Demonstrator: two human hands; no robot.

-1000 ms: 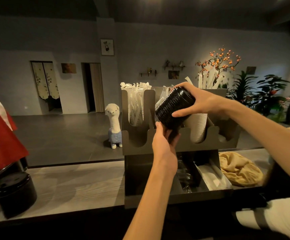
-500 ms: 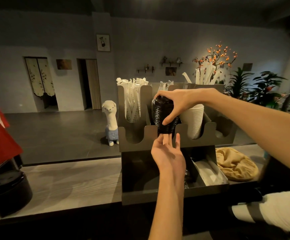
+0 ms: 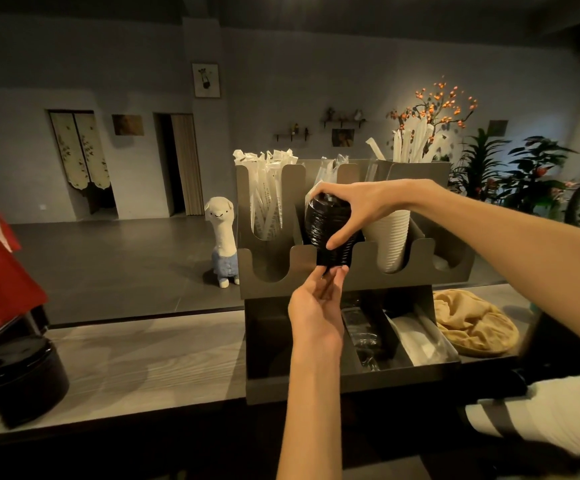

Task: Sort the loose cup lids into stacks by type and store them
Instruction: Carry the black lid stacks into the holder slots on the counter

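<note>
A stack of black cup lids (image 3: 326, 230) stands upright in the second slot of the grey metal organizer (image 3: 271, 268). My right hand (image 3: 354, 206) grips the stack from above, thumb on its front and fingers over its top. Below it, my left hand (image 3: 316, 306) reaches up with straight fingers, whose tips touch the bottom of the stack at the slot's front cut-out. A stack of white lids (image 3: 392, 237) fills the slot just to the right.
Wrapped straws (image 3: 267, 192) fill the left slot and more stand at the back right. The organizer's lower tray holds clear packets (image 3: 364, 337). A beige cloth (image 3: 472, 320) lies right of it. A black lidded tub (image 3: 21, 382) sits at the counter's left edge.
The black lid stack went from tilted in the air in front of the organizer to upright in the second slot. My left hand opened and dropped beneath it.
</note>
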